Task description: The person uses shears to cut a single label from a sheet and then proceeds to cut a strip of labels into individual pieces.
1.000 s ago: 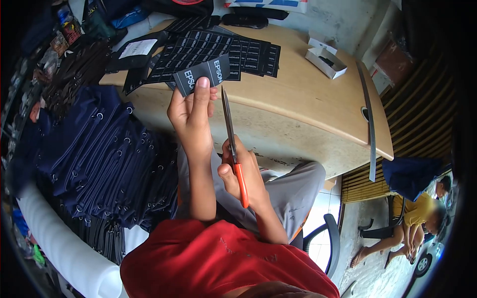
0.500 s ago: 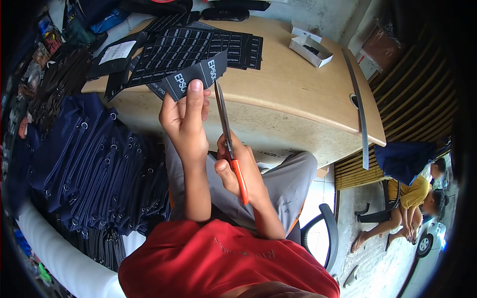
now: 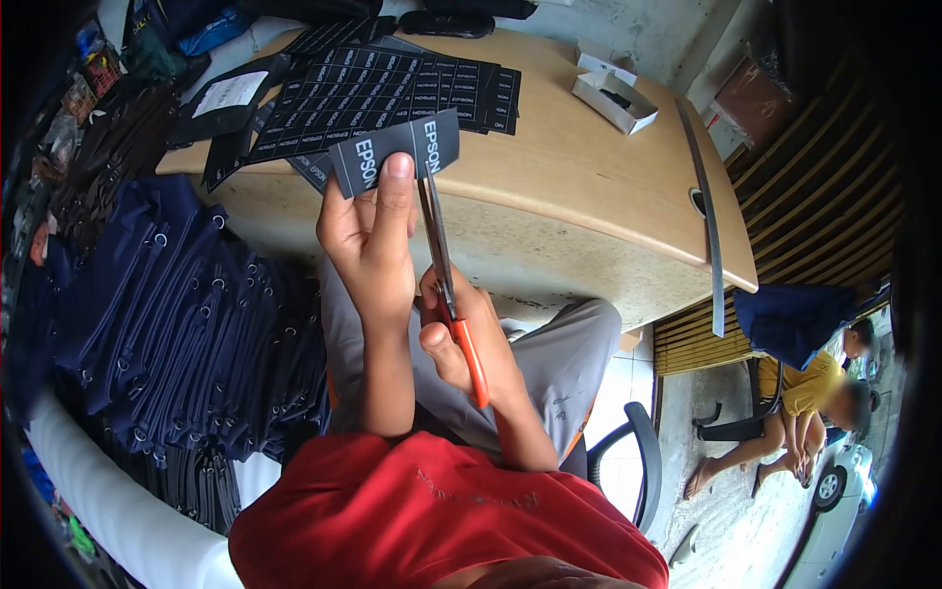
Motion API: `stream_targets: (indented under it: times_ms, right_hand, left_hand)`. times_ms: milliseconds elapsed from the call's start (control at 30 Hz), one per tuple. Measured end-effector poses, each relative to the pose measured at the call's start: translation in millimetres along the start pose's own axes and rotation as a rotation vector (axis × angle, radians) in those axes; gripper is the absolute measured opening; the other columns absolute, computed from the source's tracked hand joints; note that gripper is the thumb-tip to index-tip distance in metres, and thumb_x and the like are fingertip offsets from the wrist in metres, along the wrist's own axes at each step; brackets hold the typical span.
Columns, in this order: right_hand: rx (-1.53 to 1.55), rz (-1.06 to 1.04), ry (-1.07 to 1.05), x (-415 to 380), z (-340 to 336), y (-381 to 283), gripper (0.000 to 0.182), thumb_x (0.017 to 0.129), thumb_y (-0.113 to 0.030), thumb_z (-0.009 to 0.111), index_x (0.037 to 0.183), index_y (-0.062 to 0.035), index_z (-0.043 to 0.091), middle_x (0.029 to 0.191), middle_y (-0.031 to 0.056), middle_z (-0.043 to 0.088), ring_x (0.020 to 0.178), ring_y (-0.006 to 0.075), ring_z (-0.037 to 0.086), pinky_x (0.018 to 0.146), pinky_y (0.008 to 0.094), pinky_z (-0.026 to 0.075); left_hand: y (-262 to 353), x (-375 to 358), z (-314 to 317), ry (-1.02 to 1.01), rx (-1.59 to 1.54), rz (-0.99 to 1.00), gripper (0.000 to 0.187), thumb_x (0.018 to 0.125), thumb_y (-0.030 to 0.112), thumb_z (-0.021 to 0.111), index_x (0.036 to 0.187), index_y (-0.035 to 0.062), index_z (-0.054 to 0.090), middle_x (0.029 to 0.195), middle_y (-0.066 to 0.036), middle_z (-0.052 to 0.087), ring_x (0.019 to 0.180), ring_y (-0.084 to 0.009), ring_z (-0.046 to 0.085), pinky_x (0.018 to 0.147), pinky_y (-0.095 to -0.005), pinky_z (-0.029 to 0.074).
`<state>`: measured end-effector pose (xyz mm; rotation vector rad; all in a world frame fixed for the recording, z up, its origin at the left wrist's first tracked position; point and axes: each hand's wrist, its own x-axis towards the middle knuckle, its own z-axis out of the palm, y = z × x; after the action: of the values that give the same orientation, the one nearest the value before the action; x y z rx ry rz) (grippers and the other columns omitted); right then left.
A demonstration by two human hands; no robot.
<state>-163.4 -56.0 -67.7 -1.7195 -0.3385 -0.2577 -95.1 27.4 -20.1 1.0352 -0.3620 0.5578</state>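
My left hand (image 3: 378, 226) pinches a black strip of EPSON labels (image 3: 397, 147), thumb on its printed face. White lettering and thin white lines show on the strip. Orange-handled scissors (image 3: 442, 236) are gripped in my right hand (image 3: 476, 344), blades pointing up. The blade tips meet the strip's lower edge, close to the right-hand word and beside my left thumb. Behind the strip, sheets of black EPSON labels (image 3: 343, 93) lie overlapping on the wooden table (image 3: 549, 128).
Left of my legs hangs a thick stack of navy fabric pieces with metal rings (image 3: 186, 314). A small white box (image 3: 616, 98) and a long metal ruler (image 3: 705, 206) lie on the table's right. Two people (image 3: 805, 393) sit at far right, by a chair (image 3: 643, 461).
The strip has turned flatter and shifted slightly right in my left hand. The scissor blades now touch its lower edge, where before they stood by its right end.
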Motion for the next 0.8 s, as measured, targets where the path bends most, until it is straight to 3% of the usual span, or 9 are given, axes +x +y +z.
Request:
stream_targets:
  times_ms: [100,233,500,733,800]
  right_hand:
    - [0.013,0.0,0.031,0,-1,-2,0.078,0.074,-0.076,0.055,0.085,-0.0001,0.044,0.05,0.0114,0.043,0.045,0.0291,0.049,0.048,0.0355,0.042]
    - [0.025,-0.011,0.074,-1,-8,-3,0.076,0.075,-0.076,0.055,0.083,-0.0017,0.044,0.051,0.0101,0.044,0.046,0.0262,0.05,0.048,0.0342,0.041]
    - [0.054,-0.03,0.15,-6,-17,-2,0.071,0.078,-0.073,0.054,0.082,-0.0028,0.042,0.052,0.0094,0.04,0.045,0.0249,0.045,0.047,0.0346,0.037]
    - [0.057,-0.03,0.13,-7,-19,-8,0.076,0.074,-0.078,0.054,0.084,-0.0034,0.042,0.051,0.0081,0.042,0.045,0.0218,0.047,0.046,0.0325,0.038]
    - [0.065,-0.026,0.108,-7,-19,-7,0.077,0.072,-0.079,0.054,0.084,-0.0035,0.042,0.051,0.0076,0.043,0.045,0.0208,0.048,0.046,0.0318,0.038]
  left_hand:
    - [-5,1,8,0.011,0.035,0.103,0.011,0.092,0.016,0.061,0.095,0.0055,0.061,0.075,0.002,0.057,0.058,-0.0016,0.041,0.049,-0.0187,0.03]
    - [1,-2,16,-0.034,0.027,0.077,0.01,0.092,0.015,0.061,0.091,0.0047,0.061,0.071,0.003,0.055,0.057,-0.0016,0.04,0.05,-0.0186,0.029]
    - [-7,-3,5,-0.27,0.324,0.178,0.025,0.096,0.019,0.055,0.078,0.0016,0.059,0.064,0.002,0.053,0.056,-0.0034,0.04,0.05,-0.021,0.03]
    - [-1,-8,9,-0.27,0.281,0.13,0.028,0.097,0.021,0.054,0.079,-0.0001,0.06,0.064,0.001,0.054,0.057,-0.0038,0.043,0.051,-0.021,0.032]
    - [1,-8,8,-0.251,0.3,0.149,0.022,0.094,0.017,0.057,0.089,-0.0029,0.065,0.072,-0.006,0.064,0.06,-0.009,0.053,0.055,-0.025,0.04]
